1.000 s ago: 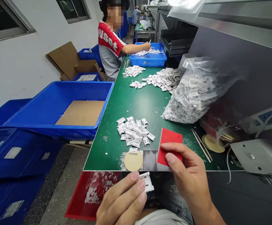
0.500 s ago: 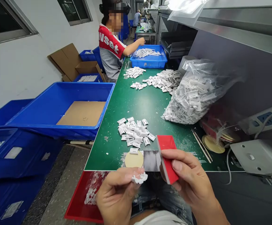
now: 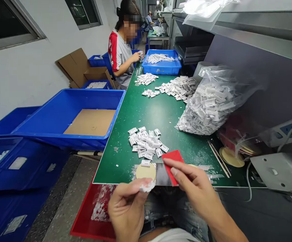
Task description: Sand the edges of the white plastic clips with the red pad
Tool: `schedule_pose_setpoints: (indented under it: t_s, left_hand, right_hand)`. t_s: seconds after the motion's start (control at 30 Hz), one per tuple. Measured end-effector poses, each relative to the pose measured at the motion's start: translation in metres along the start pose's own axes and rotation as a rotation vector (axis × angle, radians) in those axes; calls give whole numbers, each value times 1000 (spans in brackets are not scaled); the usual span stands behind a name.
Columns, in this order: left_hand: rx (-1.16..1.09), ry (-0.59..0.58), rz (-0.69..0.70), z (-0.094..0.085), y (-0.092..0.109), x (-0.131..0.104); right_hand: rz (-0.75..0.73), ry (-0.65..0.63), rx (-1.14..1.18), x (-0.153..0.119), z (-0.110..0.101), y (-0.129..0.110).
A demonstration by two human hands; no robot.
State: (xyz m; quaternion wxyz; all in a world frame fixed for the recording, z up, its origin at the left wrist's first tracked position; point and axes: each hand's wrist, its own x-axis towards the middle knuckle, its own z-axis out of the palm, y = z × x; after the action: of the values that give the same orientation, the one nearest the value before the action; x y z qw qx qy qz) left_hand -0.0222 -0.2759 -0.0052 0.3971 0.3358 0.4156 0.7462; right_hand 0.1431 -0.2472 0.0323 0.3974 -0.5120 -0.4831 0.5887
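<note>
While held, the red block (image 3: 172, 156) slants forward lengthwise.

Red block (image 3: 173, 155) in right hand (image 3: 190, 179) shifted leftward, white piece (image 3: 148, 187) turned in left hand (image 3: 128, 205), co-worker's hand (image 3: 136, 56) back from blue tray (image 3: 161, 70)

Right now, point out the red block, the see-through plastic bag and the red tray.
Red block (image 3: 173, 156): head view, upper part of its red face.
Plastic bag (image 3: 206, 109): head view, its filled middle.
Red tray (image 3: 92, 234): head view, near rim.
</note>
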Motion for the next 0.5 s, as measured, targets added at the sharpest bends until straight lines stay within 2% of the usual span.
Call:
schedule_pose_setpoints:
  t_s: [0.07, 0.17, 0.37, 0.5]
  left_hand:
    - [-63, 32, -59, 0, 2, 2]
    - [-78, 48, -116, -1, 5, 3]
    - [-80, 4, -106, -2, 3, 2]
    - [-95, -25, -115, 0, 4, 2]
  right_hand:
    - [21, 53, 6, 2, 0, 5]
    - [-14, -6, 52, -3, 4, 3]
    - [-75, -84, 158, -16, 14, -12]
    - [-174, -121, 160, -15, 17, -16]
